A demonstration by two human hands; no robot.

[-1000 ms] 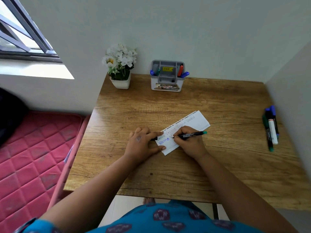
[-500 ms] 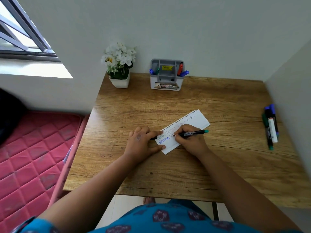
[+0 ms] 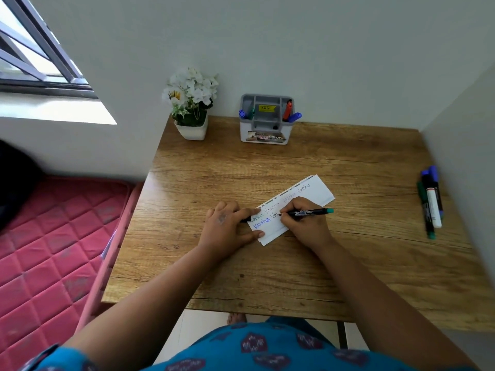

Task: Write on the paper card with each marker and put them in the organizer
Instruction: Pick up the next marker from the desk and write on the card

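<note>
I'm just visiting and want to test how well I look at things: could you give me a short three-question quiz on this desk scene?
1. True or false: the right hand is writing on the paper card with a marker.
2. Where is the organizer? A) back of the desk, by the wall B) on the pink mattress C) on the windowsill
3. What is the left hand doing?

Key
1. True; the marker has a teal end.
2. A; it stands right of the flower pot.
3. Its fingers press down on the card's left end, with something small and black held under them.
</note>
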